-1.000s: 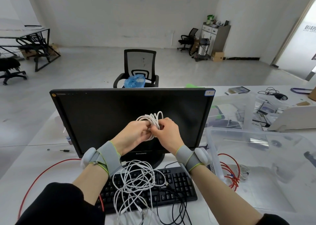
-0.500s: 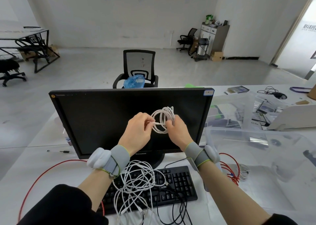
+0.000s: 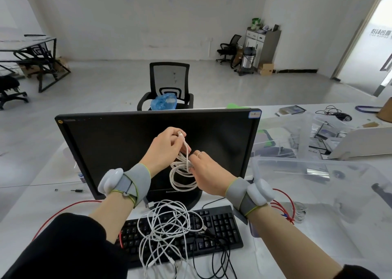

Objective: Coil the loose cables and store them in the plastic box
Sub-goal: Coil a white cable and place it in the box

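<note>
Hands, two of them, are raised in front of one black monitor (image 3: 157, 151) in the head view, each wrist wrapped in a grey fabric band with a rounded white pod. The left hand (image 3: 164, 149) pinches the plug end of one white cable (image 3: 182, 172) between thumb and fingertips, its grip narrow on the connector, while the right hand (image 3: 209, 173) has its fingers curled round the gathered loops of the same cable, so the round, smooth coil hangs between the two hands, above the worktop (image 3: 42, 200) and in front of the screen. One clear plastic box (image 3: 318, 193), thin-walled with rounded corners, stands at the right side of the worktop, just beside the right wrist, with a bundle of red cable (image 3: 286, 206) against its near left wall. One tangled heap of loose white cables (image 3: 167, 227) lies over the middle of one black keyboard (image 3: 220, 232) near the front edge, with thin black leads (image 3: 222, 255) trailing off toward that edge. A further red cable (image 3: 70, 208) curves across the left part of the white, matte worktop. Open surface shows to the left of the monitor base and between keyboard and box. One mesh-backed office chair (image 3: 169, 83) stands beyond the far edge.
</note>
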A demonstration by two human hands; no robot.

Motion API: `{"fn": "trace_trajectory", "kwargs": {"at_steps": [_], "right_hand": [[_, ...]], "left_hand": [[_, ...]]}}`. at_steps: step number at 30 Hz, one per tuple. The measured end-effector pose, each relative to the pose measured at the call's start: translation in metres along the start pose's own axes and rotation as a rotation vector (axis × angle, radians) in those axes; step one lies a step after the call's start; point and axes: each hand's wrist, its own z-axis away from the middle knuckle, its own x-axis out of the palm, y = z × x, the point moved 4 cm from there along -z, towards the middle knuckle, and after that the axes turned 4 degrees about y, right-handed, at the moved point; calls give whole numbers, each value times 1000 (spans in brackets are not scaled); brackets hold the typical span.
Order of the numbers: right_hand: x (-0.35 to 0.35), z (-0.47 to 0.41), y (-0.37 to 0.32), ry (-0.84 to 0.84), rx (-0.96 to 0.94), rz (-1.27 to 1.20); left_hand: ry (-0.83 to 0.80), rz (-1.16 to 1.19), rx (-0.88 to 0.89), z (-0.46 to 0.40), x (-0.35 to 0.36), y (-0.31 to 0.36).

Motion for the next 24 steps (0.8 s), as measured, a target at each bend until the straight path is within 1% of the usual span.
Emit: {"fn": "trace_trajectory", "kwargs": {"at_steps": [4,6,10,14,15,18,24], "right_hand": [[-2,-1,-6,61,3,-77],[-5,-1,-10,75,-3,-113],[-4,0,-6,81,24,-179],[-9,0,5,134,143,-335],[-10,-1,6,132,161,-357],[-11,-3,6,105,186,-389],[-10,-5,7,97,217,-495]], "left_hand": [[18,-14,-148,-2,-1,-12],[19,-35,-186,-1,0,-18],[-70,-188,-118,3,0,-19],[-285,-266,-19,7,1,-16],[-312,-271,7,7,0,-16],[-272,-214,31,4,-4,-19],[-237,58,-91,7,0,-28]]}}
